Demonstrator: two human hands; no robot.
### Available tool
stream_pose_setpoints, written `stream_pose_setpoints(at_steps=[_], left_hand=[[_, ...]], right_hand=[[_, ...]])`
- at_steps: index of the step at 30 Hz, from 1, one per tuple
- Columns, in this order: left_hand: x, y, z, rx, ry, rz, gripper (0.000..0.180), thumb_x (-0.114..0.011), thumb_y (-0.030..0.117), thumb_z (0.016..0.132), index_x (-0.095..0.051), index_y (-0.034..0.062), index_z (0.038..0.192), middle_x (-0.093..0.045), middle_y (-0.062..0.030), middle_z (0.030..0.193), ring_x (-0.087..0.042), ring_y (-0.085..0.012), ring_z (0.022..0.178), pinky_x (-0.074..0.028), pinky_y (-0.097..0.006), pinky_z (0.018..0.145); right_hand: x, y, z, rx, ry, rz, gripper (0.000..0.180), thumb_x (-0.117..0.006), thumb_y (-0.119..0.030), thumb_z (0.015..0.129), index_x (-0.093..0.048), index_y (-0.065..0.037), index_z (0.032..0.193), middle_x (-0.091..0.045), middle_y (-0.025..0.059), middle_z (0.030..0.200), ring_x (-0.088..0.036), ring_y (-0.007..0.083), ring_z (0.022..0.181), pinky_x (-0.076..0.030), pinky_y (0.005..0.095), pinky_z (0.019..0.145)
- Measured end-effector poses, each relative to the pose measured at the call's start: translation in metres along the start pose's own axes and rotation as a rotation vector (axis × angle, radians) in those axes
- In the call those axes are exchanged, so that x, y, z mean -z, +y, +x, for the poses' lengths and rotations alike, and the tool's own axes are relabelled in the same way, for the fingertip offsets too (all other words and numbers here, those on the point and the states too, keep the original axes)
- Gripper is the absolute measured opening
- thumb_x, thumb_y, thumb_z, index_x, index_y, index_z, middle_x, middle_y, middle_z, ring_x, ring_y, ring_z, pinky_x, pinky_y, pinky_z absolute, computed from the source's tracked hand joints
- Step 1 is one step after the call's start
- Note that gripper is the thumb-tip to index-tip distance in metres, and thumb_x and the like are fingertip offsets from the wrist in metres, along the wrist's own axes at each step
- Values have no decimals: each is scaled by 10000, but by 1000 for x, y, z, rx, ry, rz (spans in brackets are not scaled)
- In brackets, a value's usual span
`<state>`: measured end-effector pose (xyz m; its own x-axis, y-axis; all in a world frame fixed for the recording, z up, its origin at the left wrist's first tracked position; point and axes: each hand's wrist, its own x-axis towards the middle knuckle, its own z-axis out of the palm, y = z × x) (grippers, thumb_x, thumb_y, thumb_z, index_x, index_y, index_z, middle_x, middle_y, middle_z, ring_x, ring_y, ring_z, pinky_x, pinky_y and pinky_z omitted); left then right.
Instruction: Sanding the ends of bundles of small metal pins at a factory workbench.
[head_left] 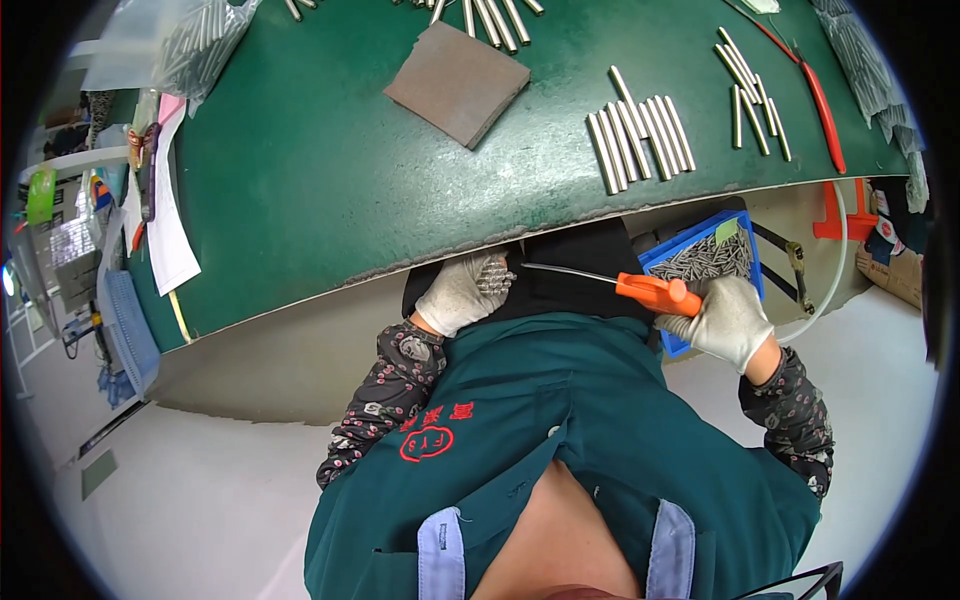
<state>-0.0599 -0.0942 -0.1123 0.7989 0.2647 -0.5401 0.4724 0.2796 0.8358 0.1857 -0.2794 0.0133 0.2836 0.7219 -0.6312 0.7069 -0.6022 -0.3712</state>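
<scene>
Just below the table's front edge, my gloved left hand (455,297) is closed around a bunch of short shiny metal pins (495,277), whose ends show at the fingers. My gloved right hand (728,318) grips an orange air blow gun (655,292). Its long thin nozzle points left toward the pins, with a small gap between tip and left hand. Beneath and beyond the right hand sits a blue bin (755,268) filled with many small grey metal pieces (705,258). How the right fingers lie on the trigger is hidden.
On the green table (300,170) lie a brown block (460,82), a row of metal rods (640,135), a looser group of rods (752,95) and red-handled pliers (825,115). A clear hose (838,270) hangs at right. Bagged rods (205,40) stand far left.
</scene>
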Motion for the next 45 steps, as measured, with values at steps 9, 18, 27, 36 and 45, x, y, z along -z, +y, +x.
stream_pose_setpoints(at_steps=[9,18,27,36,45], left_hand=[[1,0,-1,-47,40,115,317,-560,-109,682,-495,6,969,-469,14,811,-451,-65,688,-416,-193,611],[0,-1,-2,-46,80,21,233,-642,-34,696,-549,35,899,-515,45,768,-475,-47,685,-420,-201,615],[0,1,-3,55,34,-62,380,-571,-91,695,-497,-1,1056,-493,4,836,-475,-72,711,-428,-194,636],[1,2,-4,42,33,20,359,-573,-80,719,-506,-6,1064,-520,-1,864,-492,-74,738,-439,-199,676],[3,0,-3,33,36,63,361,-568,-65,732,-501,-5,1081,-513,7,846,-483,-70,733,-434,-199,667]], right_hand=[[1,-3,6,1,41,-94,437,-679,-487,650,-666,-53,690,-592,139,558,-598,304,550,-481,376,567],[-3,5,0,-15,-27,-14,439,-687,-492,645,-668,-55,686,-587,114,527,-608,287,546,-488,363,571],[3,-10,4,26,13,-47,470,-687,-521,641,-661,-53,677,-581,125,532,-598,304,546,-479,381,564],[-1,-7,4,41,13,9,471,-680,-519,652,-658,-49,687,-583,151,557,-597,319,558,-477,388,572],[0,-3,3,-25,-75,-78,460,-658,-519,673,-671,-65,739,-591,73,508,-609,259,537,-483,357,569]])
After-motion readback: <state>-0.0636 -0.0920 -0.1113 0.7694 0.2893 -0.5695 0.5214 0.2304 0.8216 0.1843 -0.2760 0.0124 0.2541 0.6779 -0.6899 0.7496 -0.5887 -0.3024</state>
